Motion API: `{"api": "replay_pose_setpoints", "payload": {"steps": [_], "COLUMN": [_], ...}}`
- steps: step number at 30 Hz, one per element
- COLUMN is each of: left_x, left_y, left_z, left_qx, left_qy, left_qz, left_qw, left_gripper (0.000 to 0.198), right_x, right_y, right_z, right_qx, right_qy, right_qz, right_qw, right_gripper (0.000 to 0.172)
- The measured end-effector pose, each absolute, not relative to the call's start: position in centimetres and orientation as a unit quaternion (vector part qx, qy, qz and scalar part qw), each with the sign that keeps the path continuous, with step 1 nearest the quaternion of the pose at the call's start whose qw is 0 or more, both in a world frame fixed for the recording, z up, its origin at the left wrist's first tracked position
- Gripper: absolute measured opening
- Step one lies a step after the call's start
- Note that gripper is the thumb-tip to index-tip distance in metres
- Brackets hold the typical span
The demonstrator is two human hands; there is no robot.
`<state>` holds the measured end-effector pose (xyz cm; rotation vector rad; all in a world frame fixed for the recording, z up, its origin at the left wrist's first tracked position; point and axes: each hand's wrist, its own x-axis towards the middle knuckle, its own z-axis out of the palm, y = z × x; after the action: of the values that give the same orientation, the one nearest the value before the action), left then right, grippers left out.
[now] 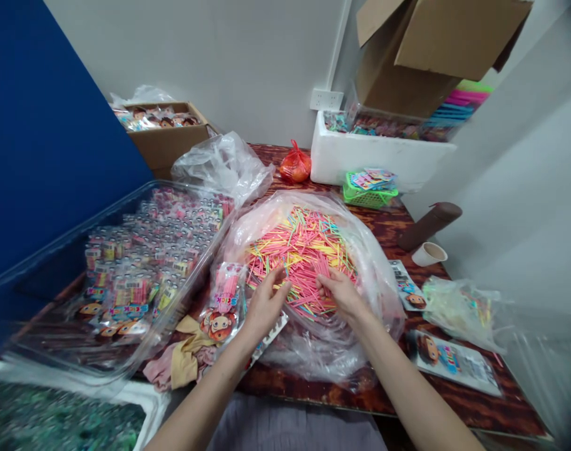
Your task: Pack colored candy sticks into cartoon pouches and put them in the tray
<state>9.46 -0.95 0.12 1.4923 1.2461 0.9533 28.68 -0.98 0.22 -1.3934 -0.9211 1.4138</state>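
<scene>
A large see-through plastic bag (pixel 370 313) lies spread open on the table, heaped with thin coloured sticks (pixel 295 244), mostly pink with some yellow, green and blue. My right hand (pixel 340 291) pinches a small bundle of pink sticks (pixel 321 265) over the heap. At the near left of the heap, my left hand (pixel 267 304) has thumb and fingers apart, with nothing visible between them. Just left of that hand lies a printed packet (pixel 223 300) with pink sticks inside and a cartoon face on the front.
On the left stands a see-through tub (pixel 173 332) of filled packets. Cloths (pixel 186 357) lie before it. At right are flat printed packets (pixel 454 362), a small plastic bag (pixel 464 310), a paper cup (pixel 429 254) and a brown flask (pixel 429 227). Behind stand a green basket (pixel 370 197) and a foam box (pixel 379 156).
</scene>
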Motion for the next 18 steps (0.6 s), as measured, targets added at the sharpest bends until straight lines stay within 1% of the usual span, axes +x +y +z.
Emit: {"api": "replay_pose_setpoints", "payload": {"steps": [2, 4, 5, 8, 10, 13, 15, 18], "left_x": [10.1, 11.0, 11.4, 11.9, 11.0, 8.3, 6.3, 4.4], "left_y": [-1.1, -1.7, -2.1, -3.8, -5.1, -6.5, -7.1, -7.2], "left_z": [0.4, 0.5, 0.5, 0.7, 0.8, 0.7, 0.1, -1.3], "left_qx": [0.624, 0.677, 0.712, 0.787, 0.799, 0.782, 0.757, 0.752], "left_qy": [0.490, 0.458, 0.436, 0.383, 0.379, 0.438, 0.520, 0.600], "left_qz": [0.415, 0.417, 0.402, 0.332, 0.309, 0.328, 0.327, 0.245], "left_qw": [0.446, 0.397, 0.375, 0.352, 0.349, 0.298, 0.222, 0.116], "left_gripper": [0.051, 0.060, 0.060, 0.044, 0.041, 0.042, 0.035, 0.031], "right_x": [27.5, 26.2, 25.6, 24.5, 24.4, 24.5, 24.4, 23.9], "right_y": [-2.4, -3.8, -4.3, -5.9, -7.1, -9.0, -10.1, -10.8], "right_z": [-0.1, -0.8, -1.2, -2.3, -2.7, -3.3, -3.9, -4.8], "right_qx": [-0.528, -0.502, -0.499, -0.528, -0.546, -0.561, -0.574, -0.576], "right_qy": [-0.355, -0.367, -0.384, -0.462, -0.514, -0.559, -0.566, -0.559], "right_qz": [0.622, 0.645, 0.638, 0.561, 0.503, 0.441, 0.411, 0.400], "right_qw": [0.457, 0.445, 0.443, 0.439, 0.430, 0.423, 0.426, 0.443], "right_gripper": [0.023, 0.018, 0.014, 0.006, 0.009, 0.014, 0.018, 0.020]}}
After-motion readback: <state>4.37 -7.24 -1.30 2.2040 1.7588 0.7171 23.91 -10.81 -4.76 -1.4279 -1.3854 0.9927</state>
